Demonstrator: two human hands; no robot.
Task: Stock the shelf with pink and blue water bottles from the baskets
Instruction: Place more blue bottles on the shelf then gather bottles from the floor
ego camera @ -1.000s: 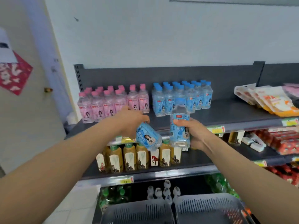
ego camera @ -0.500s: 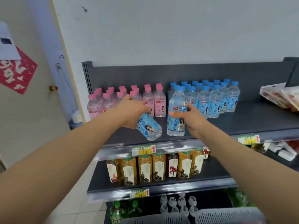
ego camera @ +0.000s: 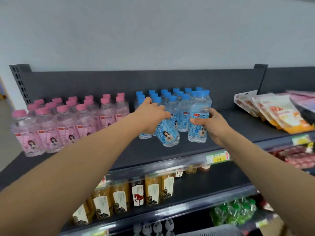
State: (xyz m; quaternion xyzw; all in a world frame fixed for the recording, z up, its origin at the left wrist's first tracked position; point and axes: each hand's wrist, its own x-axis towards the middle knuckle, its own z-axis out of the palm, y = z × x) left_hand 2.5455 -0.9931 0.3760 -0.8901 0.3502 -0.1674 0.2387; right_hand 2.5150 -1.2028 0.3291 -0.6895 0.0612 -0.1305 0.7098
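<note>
On the top shelf [ego camera: 238, 126], a second bottle cluster [ego camera: 68, 123] stands left of the middle bottle cluster [ego camera: 180, 106] and snack packets [ego camera: 272, 109] lie right of it. A tilted bottle [ego camera: 167, 135] and an upright bottle [ego camera: 198, 123] are just before it. A bottle row [ego camera: 152, 191] stands below it on the lower shelf [ego camera: 213, 184].

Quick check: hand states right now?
Left hand: holding the tilted blue water bottle by its top.
Right hand: holding the upright blue water bottle around its middle.

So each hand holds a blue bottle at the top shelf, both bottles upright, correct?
Not quite. The head view shows the right hand holding an upright bottle, but the left hand holding a tilted bottle. Both are blue, at the top shelf.
</note>
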